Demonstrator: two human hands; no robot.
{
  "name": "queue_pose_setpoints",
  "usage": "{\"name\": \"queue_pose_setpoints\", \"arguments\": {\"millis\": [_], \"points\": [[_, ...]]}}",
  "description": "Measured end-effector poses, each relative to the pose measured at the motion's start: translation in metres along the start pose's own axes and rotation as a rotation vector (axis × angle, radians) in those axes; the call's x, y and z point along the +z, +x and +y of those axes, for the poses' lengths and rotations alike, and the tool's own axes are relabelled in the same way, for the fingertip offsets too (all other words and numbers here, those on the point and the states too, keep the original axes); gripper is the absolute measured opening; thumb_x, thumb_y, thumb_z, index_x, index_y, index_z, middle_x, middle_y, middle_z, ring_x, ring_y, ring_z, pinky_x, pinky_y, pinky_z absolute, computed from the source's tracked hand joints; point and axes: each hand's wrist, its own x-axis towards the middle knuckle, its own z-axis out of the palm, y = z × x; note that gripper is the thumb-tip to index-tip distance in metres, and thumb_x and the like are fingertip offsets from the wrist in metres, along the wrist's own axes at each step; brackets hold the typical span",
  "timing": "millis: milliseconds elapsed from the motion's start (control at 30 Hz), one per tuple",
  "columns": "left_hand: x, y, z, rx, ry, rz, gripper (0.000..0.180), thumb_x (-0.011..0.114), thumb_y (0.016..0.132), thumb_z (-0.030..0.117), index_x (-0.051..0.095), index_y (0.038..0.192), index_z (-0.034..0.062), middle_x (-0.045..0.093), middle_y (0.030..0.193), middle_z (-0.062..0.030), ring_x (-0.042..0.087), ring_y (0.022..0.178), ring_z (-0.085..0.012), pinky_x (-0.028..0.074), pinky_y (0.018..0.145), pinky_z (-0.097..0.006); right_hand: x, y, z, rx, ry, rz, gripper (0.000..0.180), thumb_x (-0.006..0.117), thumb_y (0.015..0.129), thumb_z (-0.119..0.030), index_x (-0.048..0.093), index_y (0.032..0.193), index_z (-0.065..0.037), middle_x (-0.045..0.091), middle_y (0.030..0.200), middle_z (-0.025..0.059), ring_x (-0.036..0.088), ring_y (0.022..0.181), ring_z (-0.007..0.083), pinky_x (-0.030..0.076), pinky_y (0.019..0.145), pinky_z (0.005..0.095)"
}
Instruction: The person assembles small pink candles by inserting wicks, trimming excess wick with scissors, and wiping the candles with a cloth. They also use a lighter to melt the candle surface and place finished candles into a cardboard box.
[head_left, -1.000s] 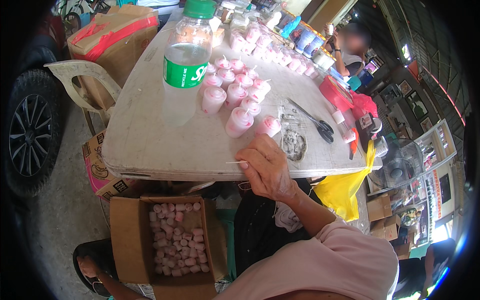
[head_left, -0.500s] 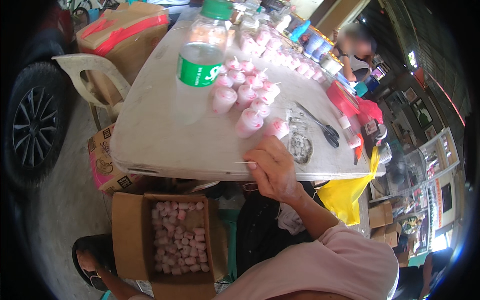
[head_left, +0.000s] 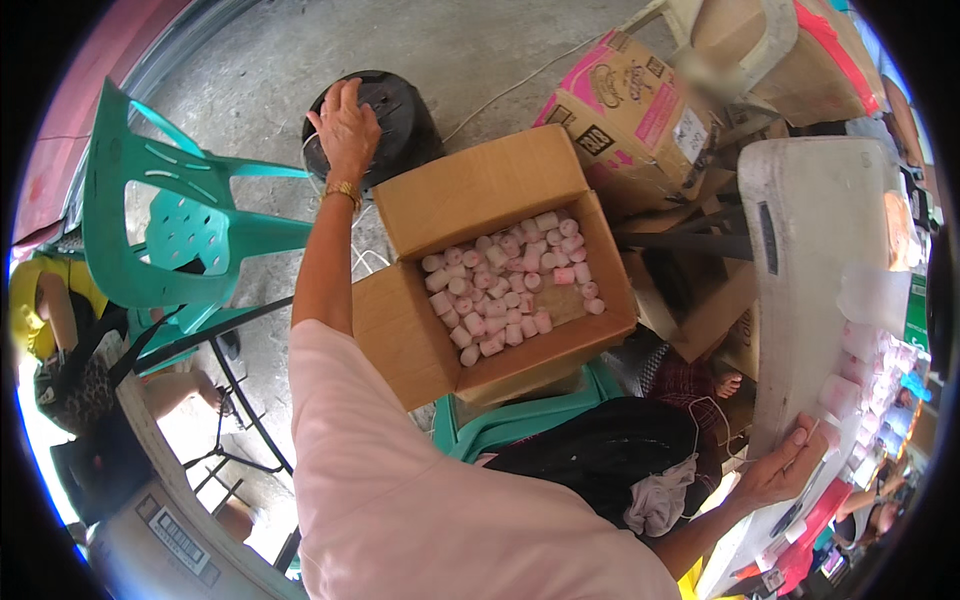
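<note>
My left hand, with a gold-coloured band at the wrist, reaches out over a round black tub on the floor. Its fingers are spread and bent, with nothing visible in them; whether they touch the tub is unclear. At the edge of the white table, my right hand pinches a thin white stick or wick. Close to it on the table is a pinkish-white candle cup. Between my arms, an open cardboard box contains many small pink-and-white cylinders, apparently candles.
Green plastic chairs stand at the left, near another person's legs. A pink-and-brown carton lies beyond the box. A black cloth and a pale rag lie near my lap. Cords run along the floor.
The view has swung left and down, away from the tabletop. My left arm now stretches out over the black tub. The right hand stays by the table edge, still holding the thin stick.
</note>
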Motion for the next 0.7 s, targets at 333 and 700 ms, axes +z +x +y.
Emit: {"name": "queue_pose_setpoints", "arguments": {"millis": [333, 700], "points": [[-0.028, -0.091, -0.028, -0.016, 0.112, -0.086, 0.024, 0.058, 0.086, 0.011, 0.063, 0.109, 0.0116, 0.063, 0.111, -0.0076, 0.058, 0.108, -0.0304, 0.035, 0.104, -0.058, -0.002, -0.007, 0.011, 0.069, -0.027, 0.011, 0.029, 0.047, 0.102, -0.023, 0.066, 0.103, 0.0, 0.066, 0.096, 0.0106, 0.06, 0.087, 0.0211, 0.047, 0.08, 0.0321], [0.028, -0.008, -0.013, -0.05, 0.131, -0.007, 0.017, 0.063, 0.085, 0.02, 0.064, 0.099, 0.0108, 0.065, 0.104, -0.0104, 0.062, 0.102, -0.0317, 0.037, 0.103, -0.056, -0.003, -0.005, 0.007, 0.106, -0.052, 0.001, 0.03, 0.047, 0.101, -0.022, 0.065, 0.104, 0.001, 0.066, 0.095, 0.0131, 0.061, 0.087, 0.0244, 0.047, 0.079, 0.0343]]}}
